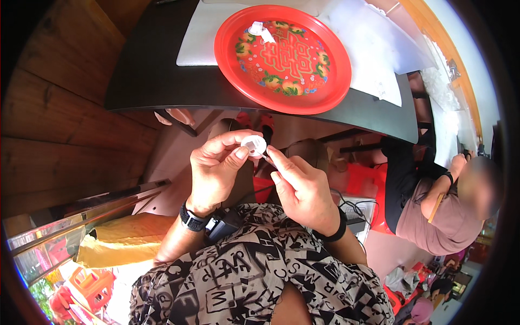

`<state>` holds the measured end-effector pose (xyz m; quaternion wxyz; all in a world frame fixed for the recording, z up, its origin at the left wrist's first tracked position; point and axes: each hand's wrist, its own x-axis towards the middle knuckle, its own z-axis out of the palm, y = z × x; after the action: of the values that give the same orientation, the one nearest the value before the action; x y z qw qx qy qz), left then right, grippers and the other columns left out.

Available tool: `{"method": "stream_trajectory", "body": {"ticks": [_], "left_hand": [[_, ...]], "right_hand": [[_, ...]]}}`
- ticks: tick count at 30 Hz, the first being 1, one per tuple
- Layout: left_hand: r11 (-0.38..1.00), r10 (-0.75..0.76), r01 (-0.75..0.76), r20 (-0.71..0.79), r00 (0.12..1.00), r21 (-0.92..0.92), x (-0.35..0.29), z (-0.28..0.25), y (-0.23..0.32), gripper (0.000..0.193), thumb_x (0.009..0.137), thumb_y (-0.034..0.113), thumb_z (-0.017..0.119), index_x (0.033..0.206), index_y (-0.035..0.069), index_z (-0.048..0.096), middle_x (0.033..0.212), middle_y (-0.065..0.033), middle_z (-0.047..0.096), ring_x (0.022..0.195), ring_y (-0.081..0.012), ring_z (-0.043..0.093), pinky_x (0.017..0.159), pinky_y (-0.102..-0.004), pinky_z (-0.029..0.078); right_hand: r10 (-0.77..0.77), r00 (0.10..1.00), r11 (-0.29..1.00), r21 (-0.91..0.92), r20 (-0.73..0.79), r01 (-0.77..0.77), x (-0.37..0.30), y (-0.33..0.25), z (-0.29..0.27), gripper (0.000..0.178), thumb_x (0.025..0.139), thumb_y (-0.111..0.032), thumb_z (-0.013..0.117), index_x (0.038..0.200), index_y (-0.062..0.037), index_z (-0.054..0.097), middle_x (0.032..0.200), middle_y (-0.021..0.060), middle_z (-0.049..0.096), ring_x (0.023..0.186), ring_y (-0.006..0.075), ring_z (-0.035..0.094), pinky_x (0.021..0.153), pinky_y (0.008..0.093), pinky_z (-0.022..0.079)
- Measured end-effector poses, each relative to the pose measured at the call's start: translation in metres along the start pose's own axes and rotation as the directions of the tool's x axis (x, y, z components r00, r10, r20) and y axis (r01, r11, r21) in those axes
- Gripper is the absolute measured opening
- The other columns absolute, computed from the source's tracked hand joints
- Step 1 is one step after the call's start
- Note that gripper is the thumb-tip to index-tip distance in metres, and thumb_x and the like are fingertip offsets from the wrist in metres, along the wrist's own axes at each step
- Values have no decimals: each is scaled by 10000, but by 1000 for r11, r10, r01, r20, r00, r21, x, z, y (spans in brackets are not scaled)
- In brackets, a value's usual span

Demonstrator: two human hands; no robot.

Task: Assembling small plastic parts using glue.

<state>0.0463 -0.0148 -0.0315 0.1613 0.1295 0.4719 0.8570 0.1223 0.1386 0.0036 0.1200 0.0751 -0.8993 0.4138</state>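
My left hand (216, 170) pinches a small round white piece (253, 144), like a plastic cap with an opening in its middle, between thumb and fingers. At the piece's right edge, my right hand (303, 189) is closed with its index finger stretched forward. A small thin thing shows at its fingertips, too small to name. Beyond both hands, a large round red tray (227, 67) with a fruit and flower pattern lies on the dark table. Near the tray's far left side sit small white pieces (260, 30), similar in colour to the one I hold.
White sheets (197, 40) lie under and beside the tray on the dark table (146, 70). To the right, another person (441, 216) sits bent over work. A wooden wall (70, 108) stands at left, with a yellow bag (127, 238) and an orange stool (92, 287) below it.
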Motion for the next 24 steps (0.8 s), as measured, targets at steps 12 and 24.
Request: {"method": "stream_trajectory", "body": {"ticks": [12, 24], "left_hand": [[999, 2, -3, 17, 1000, 51, 0, 1, 0, 212, 880, 7, 561, 1081, -40, 608, 970, -109, 655, 833, -149, 621, 781, -296, 520], [1000, -14, 14, -1, 1000, -8, 2, 2, -3, 218, 848, 35, 594, 1039, -70, 611, 1026, -189, 632, 844, -201, 607, 776, -317, 493]], "right_hand": [[23, 999, 988, -150, 36, -17, 0, 1, 0, 531, 766, -19, 591, 1284, -44, 477, 684, 81, 505, 544, 251, 547, 493, 362, 468], [37, 999, 998, -50, 33, -35, 2, 8, 2, 627, 730, 50, 560, 1328, -106, 451, 652, 83, 507, 519, 257, 543, 487, 362, 465]]}}
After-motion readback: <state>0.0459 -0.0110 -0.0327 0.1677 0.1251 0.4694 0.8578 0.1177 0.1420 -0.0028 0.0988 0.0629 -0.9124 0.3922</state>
